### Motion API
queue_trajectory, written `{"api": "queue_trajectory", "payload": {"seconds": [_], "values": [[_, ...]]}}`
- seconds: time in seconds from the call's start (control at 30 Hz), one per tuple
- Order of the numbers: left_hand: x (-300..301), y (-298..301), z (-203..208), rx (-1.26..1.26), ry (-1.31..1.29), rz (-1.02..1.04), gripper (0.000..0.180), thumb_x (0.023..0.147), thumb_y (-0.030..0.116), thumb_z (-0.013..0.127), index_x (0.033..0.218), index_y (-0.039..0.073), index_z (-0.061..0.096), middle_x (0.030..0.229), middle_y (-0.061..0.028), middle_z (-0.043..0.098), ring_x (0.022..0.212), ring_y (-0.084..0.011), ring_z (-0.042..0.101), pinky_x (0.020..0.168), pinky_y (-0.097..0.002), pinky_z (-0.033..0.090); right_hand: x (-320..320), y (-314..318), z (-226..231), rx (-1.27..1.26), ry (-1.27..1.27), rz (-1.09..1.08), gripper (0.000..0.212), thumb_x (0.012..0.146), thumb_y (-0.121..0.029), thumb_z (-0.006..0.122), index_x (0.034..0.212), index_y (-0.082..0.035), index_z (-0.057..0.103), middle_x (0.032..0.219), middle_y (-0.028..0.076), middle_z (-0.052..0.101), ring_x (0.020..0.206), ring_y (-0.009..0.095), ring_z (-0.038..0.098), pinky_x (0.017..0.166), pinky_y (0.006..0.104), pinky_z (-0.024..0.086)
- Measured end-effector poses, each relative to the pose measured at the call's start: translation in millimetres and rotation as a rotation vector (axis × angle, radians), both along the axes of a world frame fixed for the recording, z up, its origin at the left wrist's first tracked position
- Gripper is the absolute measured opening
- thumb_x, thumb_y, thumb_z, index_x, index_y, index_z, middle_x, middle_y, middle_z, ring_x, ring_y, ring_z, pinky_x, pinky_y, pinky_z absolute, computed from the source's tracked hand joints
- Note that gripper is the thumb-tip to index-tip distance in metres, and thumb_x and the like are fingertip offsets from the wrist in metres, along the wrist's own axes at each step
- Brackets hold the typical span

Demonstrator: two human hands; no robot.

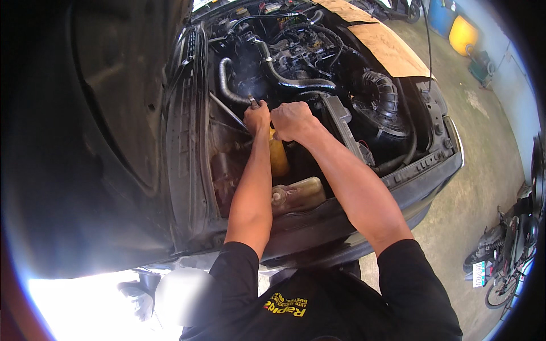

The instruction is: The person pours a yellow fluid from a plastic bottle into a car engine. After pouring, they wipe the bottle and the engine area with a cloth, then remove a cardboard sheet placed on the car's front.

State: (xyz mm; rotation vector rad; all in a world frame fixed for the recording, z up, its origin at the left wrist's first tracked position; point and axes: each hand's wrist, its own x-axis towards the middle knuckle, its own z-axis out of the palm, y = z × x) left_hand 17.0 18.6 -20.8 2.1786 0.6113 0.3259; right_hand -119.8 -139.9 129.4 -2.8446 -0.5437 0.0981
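Note:
Both my arms reach into a car's engine bay. My left hand [257, 117] is wrapped round a short metal nozzle [253, 102] that points away from me, and a pale mist hangs just beyond its tip. Close on its right, my right hand [292, 120] is closed in a fist, and whatever it grips is hidden. Directly under this fist stands a yellow container [278, 158], its top covered by my hands. Nearer to me sits a translucent, stained reservoir [300, 194]. A silvery curved hose [224, 79] lies beyond the nozzle.
A second shiny hose [290, 82] crosses toward the engine [310, 45]. Right of it is a black ribbed intake duct [382, 94]. Brown cardboard [392, 51] covers the far right fender. The dark hood [114, 113] rises on the left. Motorcycles [500, 244] and a yellow drum [463, 35] stand at right.

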Motion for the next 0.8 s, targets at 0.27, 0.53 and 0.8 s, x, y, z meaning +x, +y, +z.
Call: {"api": "queue_trajectory", "payload": {"seconds": [0.27, 0.53, 0.8], "values": [[-8, -15, 13, 0.041, 0.019, -0.106, 0.048, 0.090, 0.052, 0.077, 0.104, 0.006, 0.085, 0.104, -0.0230, 0.083, 0.103, -0.0446, 0.080, 0.095, -0.0549, 0.061, -2, -6, 4, 0.010, 0.034, -0.034, 0.045, 0.083, -0.040, 0.092, 0.110, -0.004, 0.085, 0.111, 0.017, 0.085, 0.104, 0.034, 0.083, 0.089, 0.0459, 0.066], [24, 8, -34, -0.065, -0.040, -0.291, 0.047, 0.084, 0.049, 0.081, 0.098, 0.005, 0.085, 0.093, -0.0180, 0.084, 0.092, -0.0396, 0.081, 0.090, -0.0506, 0.061, -2, 1, 3, 0.010, 0.015, -0.002, 0.046, 0.083, -0.038, 0.091, 0.111, -0.002, 0.085, 0.111, 0.017, 0.085, 0.104, 0.033, 0.083, 0.087, 0.0454, 0.067], [31, 16, -39, -0.110, -0.044, -0.238, 0.049, 0.085, 0.051, 0.082, 0.100, 0.004, 0.086, 0.096, -0.0175, 0.085, 0.095, -0.0386, 0.082, 0.089, -0.0495, 0.062, -1, 4, 3, 0.000, 0.019, 0.003, 0.045, 0.082, -0.038, 0.091, 0.111, -0.004, 0.085, 0.109, 0.016, 0.085, 0.103, 0.033, 0.083, 0.087, 0.0449, 0.067]]}}
